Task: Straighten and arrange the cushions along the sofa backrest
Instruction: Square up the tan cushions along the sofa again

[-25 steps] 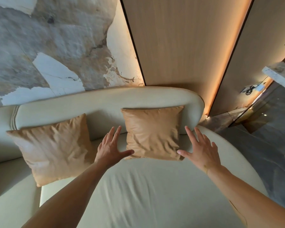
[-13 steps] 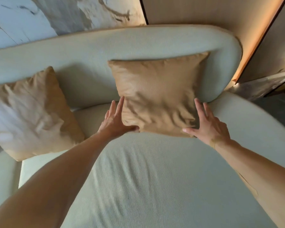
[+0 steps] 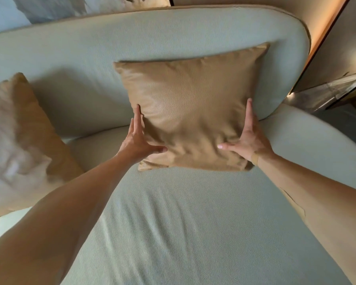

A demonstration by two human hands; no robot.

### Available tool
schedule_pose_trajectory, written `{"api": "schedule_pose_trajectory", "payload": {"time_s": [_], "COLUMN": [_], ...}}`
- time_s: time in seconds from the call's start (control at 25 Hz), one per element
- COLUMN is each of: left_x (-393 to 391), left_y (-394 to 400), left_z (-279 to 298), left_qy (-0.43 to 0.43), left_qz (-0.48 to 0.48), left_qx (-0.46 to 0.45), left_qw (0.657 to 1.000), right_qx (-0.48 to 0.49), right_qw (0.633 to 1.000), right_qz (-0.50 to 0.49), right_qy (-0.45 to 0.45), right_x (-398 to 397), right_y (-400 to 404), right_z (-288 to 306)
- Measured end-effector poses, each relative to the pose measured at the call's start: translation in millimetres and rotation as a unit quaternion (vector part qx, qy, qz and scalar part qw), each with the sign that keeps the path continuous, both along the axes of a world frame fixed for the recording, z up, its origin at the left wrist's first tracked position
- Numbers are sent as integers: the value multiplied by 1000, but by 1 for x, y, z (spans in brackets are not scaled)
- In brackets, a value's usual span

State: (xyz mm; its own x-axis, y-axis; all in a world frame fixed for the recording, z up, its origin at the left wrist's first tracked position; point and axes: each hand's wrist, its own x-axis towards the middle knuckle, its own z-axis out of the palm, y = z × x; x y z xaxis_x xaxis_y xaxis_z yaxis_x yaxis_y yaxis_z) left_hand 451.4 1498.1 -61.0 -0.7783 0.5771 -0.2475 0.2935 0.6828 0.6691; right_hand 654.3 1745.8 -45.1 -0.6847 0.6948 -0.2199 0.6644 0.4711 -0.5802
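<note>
A tan square cushion [image 3: 189,108] leans upright against the cream sofa backrest [image 3: 132,31], its lower edge on the seat. My left hand [image 3: 137,140] grips its left side, fingers behind the edge and thumb on the front. On the cushion's right side my right hand [image 3: 247,138] holds it the same way, thumb pressed into the lower front. A second tan cushion [image 3: 19,145] leans tilted against the backrest at the far left, partly cut off by the frame and blurred.
The cream sofa seat [image 3: 183,223] spreads wide below my arms. The backrest ends in a rounded corner at the right, beside a wood-panelled wall [image 3: 337,48] with a lit strip. Floor shows at the far right.
My head and both hands have moved closer to the right cushion. The hands went from open and hovering to clasping the cushion's two sides.
</note>
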Motion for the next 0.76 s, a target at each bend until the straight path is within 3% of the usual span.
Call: {"api": "schedule_pose_trajectory", "payload": {"time_s": [0.24,0.48,0.76], "left_x": [-7,5,35], "left_y": [13,21,53], "left_z": [-12,-3,7], "left_qy": [2,17,20], "left_qz": [39,24,-12], "left_qx": [23,33,40], "left_qw": [999,999,999], "right_qx": [-41,-42,-1], "right_qw": [992,989,994], "right_qz": [-36,-29,-57], "right_qy": [116,138,98], "right_x": [-11,-4,26], "right_y": [5,8,38], "right_z": [-12,-4,14]}}
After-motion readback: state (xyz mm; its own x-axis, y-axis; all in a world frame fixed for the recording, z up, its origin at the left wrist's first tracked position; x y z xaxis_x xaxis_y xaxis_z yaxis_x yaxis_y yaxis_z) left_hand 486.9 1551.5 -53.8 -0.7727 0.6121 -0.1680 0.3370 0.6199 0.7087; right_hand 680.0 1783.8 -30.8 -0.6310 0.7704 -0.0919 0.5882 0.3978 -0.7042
